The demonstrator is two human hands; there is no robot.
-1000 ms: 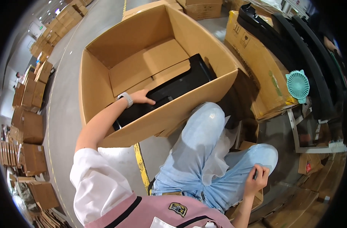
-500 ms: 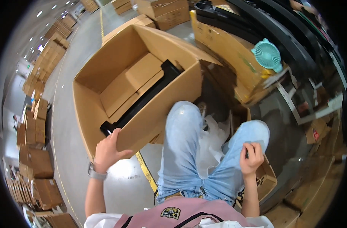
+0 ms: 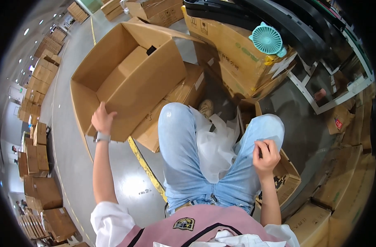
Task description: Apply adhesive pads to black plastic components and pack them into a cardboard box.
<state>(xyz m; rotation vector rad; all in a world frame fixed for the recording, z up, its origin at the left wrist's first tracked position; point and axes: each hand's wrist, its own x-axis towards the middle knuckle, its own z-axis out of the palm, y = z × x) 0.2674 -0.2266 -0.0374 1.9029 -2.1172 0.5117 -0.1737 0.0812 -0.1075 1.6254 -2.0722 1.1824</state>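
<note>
My left hand (image 3: pixel 102 119), with a watch on its wrist, grips the near rim of a large open cardboard box (image 3: pixel 142 90). The box is tilted, resting partly over another cardboard box (image 3: pixel 192 84) below it. Inside, only a small end of a black part (image 3: pixel 151 50) shows; the near wall hides the rest. Above my right knee, my right hand (image 3: pixel 266 156) is closed, and what it may hold is hidden. White translucent wrapping sheet (image 3: pixel 214 144) hangs between my legs.
A small open carton (image 3: pixel 289 177) stands by my right leg. Beyond are a worn cardboard box (image 3: pixel 225 49), a turquoise handheld fan (image 3: pixel 267 39), long black parts (image 3: pixel 278 20) and a white metal frame (image 3: pixel 319 107). Stacked cartons (image 3: pixel 35 160) line the left.
The large box has tipped and shifted, so its near wall now hides most of the black part. My left hand moved up and left with its rim. The box beneath shows more.
</note>
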